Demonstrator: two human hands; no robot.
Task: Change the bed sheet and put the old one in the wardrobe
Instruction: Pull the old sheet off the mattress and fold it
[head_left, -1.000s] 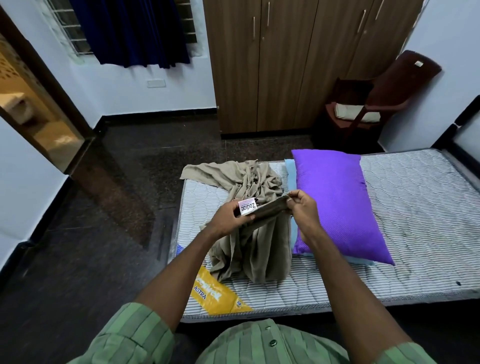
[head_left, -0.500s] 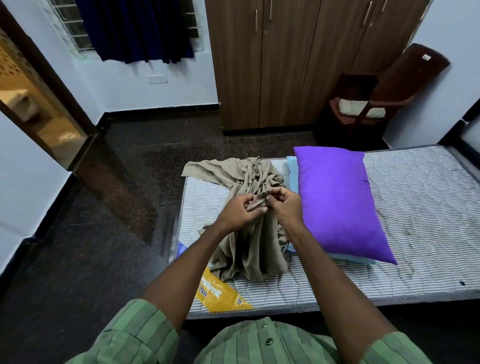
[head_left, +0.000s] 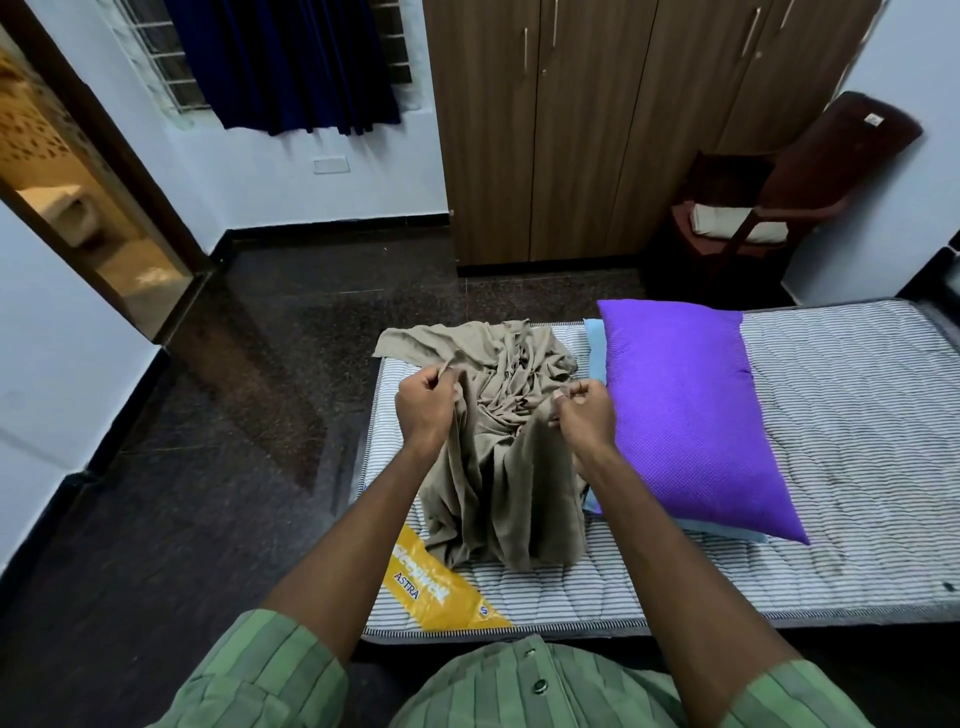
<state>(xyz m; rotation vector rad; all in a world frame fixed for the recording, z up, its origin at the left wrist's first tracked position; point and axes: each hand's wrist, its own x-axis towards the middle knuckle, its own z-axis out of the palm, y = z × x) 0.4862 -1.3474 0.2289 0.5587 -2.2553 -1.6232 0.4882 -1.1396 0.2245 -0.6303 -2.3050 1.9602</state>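
Pinched at its upper edge by the left hand (head_left: 426, 405) and the right hand (head_left: 584, 415), the khaki bed sheet (head_left: 498, 467) is held raised, its folds draped onto the striped mattress (head_left: 831, 441). A purple pillow (head_left: 691, 415) lies just beside it; the closed wooden wardrobe (head_left: 597, 130) is seen behind.

pillow (head_left: 691, 415): purple, lying on the mattress
chair (head_left: 789, 192): dark, in the corner
curtain (head_left: 291, 62): navy, over the window
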